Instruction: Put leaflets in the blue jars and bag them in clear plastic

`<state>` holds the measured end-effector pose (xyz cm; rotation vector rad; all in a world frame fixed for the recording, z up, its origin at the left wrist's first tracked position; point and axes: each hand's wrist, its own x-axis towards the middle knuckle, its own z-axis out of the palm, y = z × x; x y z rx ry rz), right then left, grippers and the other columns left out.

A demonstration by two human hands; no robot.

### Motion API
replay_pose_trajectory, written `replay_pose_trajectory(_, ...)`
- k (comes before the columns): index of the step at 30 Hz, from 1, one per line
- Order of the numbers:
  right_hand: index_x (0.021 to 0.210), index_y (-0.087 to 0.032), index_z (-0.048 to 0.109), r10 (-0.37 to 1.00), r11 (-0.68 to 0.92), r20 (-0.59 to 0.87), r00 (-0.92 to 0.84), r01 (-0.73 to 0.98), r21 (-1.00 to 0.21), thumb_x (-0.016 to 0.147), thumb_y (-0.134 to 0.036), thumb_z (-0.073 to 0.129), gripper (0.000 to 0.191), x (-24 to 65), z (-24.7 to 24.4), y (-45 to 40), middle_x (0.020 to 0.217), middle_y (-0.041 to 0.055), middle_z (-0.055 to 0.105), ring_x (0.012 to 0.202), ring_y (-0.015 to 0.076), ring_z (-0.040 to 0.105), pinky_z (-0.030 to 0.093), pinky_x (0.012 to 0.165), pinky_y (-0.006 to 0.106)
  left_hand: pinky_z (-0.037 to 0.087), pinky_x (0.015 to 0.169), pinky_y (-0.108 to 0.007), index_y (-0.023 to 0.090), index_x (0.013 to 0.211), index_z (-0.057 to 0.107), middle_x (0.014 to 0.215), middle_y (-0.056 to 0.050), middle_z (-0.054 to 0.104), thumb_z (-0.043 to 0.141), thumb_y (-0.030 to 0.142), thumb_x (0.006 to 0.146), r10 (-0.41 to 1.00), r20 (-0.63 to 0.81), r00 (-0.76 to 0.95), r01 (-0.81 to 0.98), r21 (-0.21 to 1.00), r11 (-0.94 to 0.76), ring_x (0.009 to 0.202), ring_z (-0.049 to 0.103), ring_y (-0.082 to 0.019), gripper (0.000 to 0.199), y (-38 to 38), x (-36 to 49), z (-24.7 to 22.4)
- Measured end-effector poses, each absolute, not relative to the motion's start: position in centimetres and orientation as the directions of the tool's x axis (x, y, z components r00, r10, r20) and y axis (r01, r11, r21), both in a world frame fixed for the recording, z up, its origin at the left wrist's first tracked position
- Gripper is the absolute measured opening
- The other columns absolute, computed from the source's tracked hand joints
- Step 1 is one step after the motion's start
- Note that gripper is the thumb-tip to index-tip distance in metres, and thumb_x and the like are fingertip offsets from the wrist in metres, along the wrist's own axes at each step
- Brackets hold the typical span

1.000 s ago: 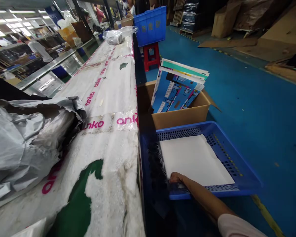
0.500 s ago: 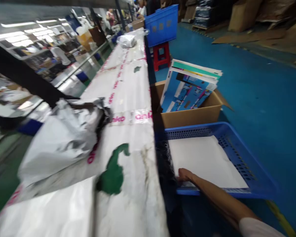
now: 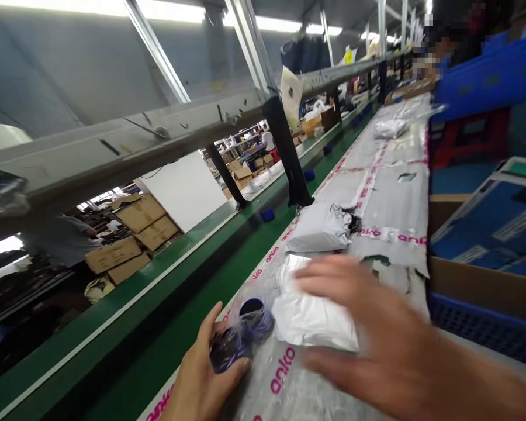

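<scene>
Cardboard box (image 3: 477, 280) at right of table (image 3: 390, 199), holding printed blue sheets (image 3: 495, 222), cut off by the frame. Blue perforated basket (image 3: 486, 327) sits in front of the box, contents out of view. Blue crate (image 3: 486, 82) sits farther up on red stool (image 3: 469, 137), blurred.

Table is a long line with a green frame, topped with white plastic printed "anko".

Left hand (image 3: 206, 374) closed around two dark rolls (image 3: 241, 336) in clear plastic, thumb up the side, near the table's left edge. Right hand (image 3: 377, 333) open, fingers spread, motion-blurred, over white mailer (image 3: 311, 318) just beside the rolls; can't tell if it touches.

Gray mailer (image 3: 318, 228) lies farther up the table, clear bag (image 3: 390, 128) beyond it. Black post (image 3: 287, 152) stands left of the table, cartons (image 3: 127, 234) and white board (image 3: 182, 190) past it. Nothing blocks either hand.
</scene>
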<state>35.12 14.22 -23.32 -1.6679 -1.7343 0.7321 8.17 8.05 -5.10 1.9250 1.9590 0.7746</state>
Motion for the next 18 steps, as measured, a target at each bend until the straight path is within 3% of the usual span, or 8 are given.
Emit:
replay_pose_trajectory(3, 0.144, -0.029, 0.051, 0.822, 0.57, 0.313, -0.476, 0.665, -0.483, 0.066, -0.056, 0.08, 0.088, 30.8, -11.6, 14.5, 0.142, 0.0108, 0.053, 0.133, 0.0428, 0.046, 0.037, 0.111, 0.053, 0.047, 0.103, -0.047, 0.024, 0.148, 0.041, 0.122, -0.007, 0.067, 0.069, 0.032, 0.071, 0.989, 0.143, -0.025, 0.803, 0.593, -0.065, 0.112, 0.065, -0.03, 0.083, 8.6, 7.1, -5.0)
replay_pose_trajectory(5, 0.145, -0.03, 0.049, 0.701, 0.711, 0.251, -0.667, 0.633, -0.306, 0.061, -0.046, 0.087, 0.094, 27.1, -5.9, 14.8, 0.137, 0.0112, 0.058, 0.119, 0.0394, 0.059, 0.043, 0.105, 0.049, 0.046, 0.103, -0.044, 0.023, 0.148, 0.041, 0.126, -0.008, 0.066, 0.066, 0.028, 0.072, 0.986, 0.165, -0.006, 0.768, 0.633, -0.101, 0.115, 0.064, -0.028, 0.08, 8.9, 6.9, -5.2)
replay_pose_trajectory(8, 0.143, -0.026, 0.05, 0.69, 0.72, 0.109, -0.715, 0.663, -0.208, 0.063, -0.042, 0.087, 0.09, 23.2, -2.9, 14.5, 0.123, 0.0128, 0.066, 0.106, 0.0364, 0.065, 0.051, 0.091, 0.043, 0.045, 0.106, -0.043, 0.019, 0.148, 0.039, 0.13, -0.011, 0.065, 0.064, 0.026, 0.073, 0.984, 0.177, -0.032, 0.648, 0.753, -0.114, 0.118, 0.064, -0.028, 0.079, 9.3, 7.3, -5.6)
replay_pose_trajectory(12, 0.146, -0.025, 0.046, 0.736, 0.677, 0.179, -0.653, 0.707, -0.204, 0.068, -0.056, 0.081, 0.091, 21.8, -4.3, 13.0, 0.127, 0.0143, 0.063, 0.111, 0.0366, 0.063, 0.051, 0.089, 0.041, 0.044, 0.11, -0.046, 0.012, 0.148, 0.033, 0.147, -0.021, 0.048, 0.067, 0.028, 0.07, 0.978, 0.137, -0.158, 0.344, 0.936, -0.076, 0.135, 0.051, -0.032, 0.087, 9.2, 7.6, -5.2)
replay_pose_trajectory(15, 0.135, -0.026, 0.054, 0.701, 0.712, 0.202, -0.683, 0.682, -0.167, 0.073, -0.066, 0.074, 0.076, 21.6, -5.3, 12.0, 0.118, 0.0117, 0.067, 0.1, 0.0328, 0.068, 0.054, 0.081, 0.039, 0.041, 0.113, -0.047, 0.019, 0.145, 0.038, 0.154, -0.017, 0.042, 0.066, 0.032, 0.074, 0.983, 0.068, -0.173, 0.168, 0.985, -0.039, 0.142, 0.044, -0.031, 0.077, 8.5, 6.6, -4.3)
replay_pose_trajectory(18, 0.118, -0.02, 0.059, 0.667, 0.743, 0.226, -0.71, 0.657, -0.128, 0.077, -0.068, 0.067, 0.063, 21.3, -5.5, 11.5, 0.106, 0.0117, 0.07, 0.088, 0.0327, 0.07, 0.056, 0.071, 0.041, 0.036, 0.117, -0.052, 0.024, 0.135, 0.052, 0.15, -0.012, 0.05, 0.067, 0.043, 0.077, 0.978, 0.041, -0.204, 0.202, 0.979, 0.001, 0.141, 0.045, -0.031, 0.063, 7.5, 4.7, -3.9)
